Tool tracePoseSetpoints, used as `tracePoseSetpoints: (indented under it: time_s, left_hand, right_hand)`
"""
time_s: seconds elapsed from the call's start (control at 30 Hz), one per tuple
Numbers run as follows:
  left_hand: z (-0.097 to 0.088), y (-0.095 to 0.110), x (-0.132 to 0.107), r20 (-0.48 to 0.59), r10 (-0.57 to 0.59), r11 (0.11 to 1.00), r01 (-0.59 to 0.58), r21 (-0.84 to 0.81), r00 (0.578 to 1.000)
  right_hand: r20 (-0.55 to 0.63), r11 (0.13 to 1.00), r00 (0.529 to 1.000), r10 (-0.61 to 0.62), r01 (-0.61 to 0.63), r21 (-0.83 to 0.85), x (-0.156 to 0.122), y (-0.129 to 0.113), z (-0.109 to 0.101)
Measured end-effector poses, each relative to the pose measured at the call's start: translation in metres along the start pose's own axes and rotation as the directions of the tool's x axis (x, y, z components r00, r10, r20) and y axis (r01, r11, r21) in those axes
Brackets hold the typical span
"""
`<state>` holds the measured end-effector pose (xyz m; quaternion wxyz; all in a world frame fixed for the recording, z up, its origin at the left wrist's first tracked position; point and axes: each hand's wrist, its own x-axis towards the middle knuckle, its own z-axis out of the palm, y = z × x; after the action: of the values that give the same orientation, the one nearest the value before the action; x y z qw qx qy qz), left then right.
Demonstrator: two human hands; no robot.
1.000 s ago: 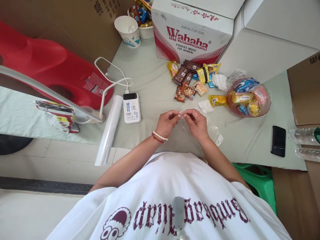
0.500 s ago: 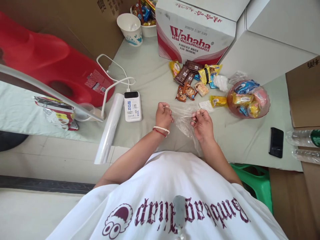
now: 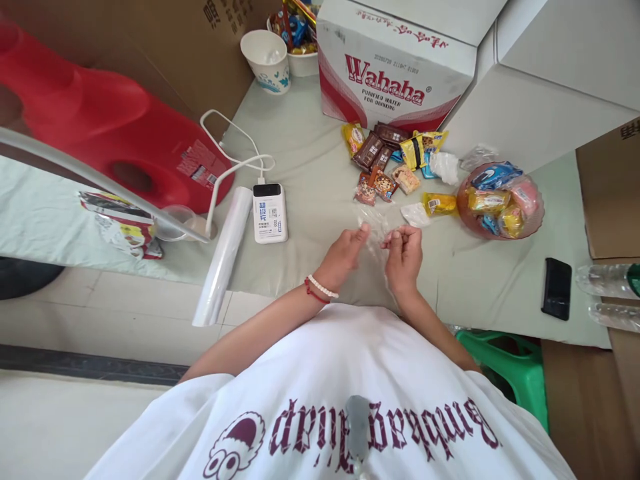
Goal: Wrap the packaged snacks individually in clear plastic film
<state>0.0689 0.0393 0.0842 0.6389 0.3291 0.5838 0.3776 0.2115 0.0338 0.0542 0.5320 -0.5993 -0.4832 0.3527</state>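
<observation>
A thin clear plastic bag (image 3: 373, 220) is stretched loosely between my two hands above the table. My right hand (image 3: 404, 257) pinches it at the right, thumb against the curled fingers. At its left side, my left hand (image 3: 345, 255) has its thumb pointing up and its fingers curled together at the plastic; the exact grip is partly blurred. Beyond the hands lie several wrapped snacks (image 3: 385, 157) in brown, yellow and blue packs. A crumpled white wrapper (image 3: 415, 214) and a yellow packet (image 3: 440, 203) lie beside my right hand.
A pink clear bowl (image 3: 467, 217) of snacks and a phone (image 3: 557, 288) are at right. Left stand a plastic roll (image 3: 223, 260), power bank (image 3: 270, 215) with cable and red jug (image 3: 115, 127). Behind are paper cups (image 3: 267, 63) and a Wahaha box (image 3: 395, 73).
My left hand has moved down and a little right, its thumb now raised. My right hand has turned slightly, keeping the plastic. The bag hangs looser between them.
</observation>
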Motion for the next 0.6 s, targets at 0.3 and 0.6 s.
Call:
tracePoseSetpoints:
  time_s: [0.3,0.6]
  left_hand:
    - [0.001,-0.028,0.018,-0.226,0.027,0.958,-0.09,-0.274,0.974]
    - [-0.013,-0.036,0.025,-0.221,0.005,0.948,-0.075,-0.309,0.975]
  right_hand:
    - [0.041,0.953,0.993,0.113,-0.12,0.277,0.002,0.002,-0.004]
    - [-0.076,0.897,0.956,0.284,-0.237,0.374,0.043,0.006,-0.057]
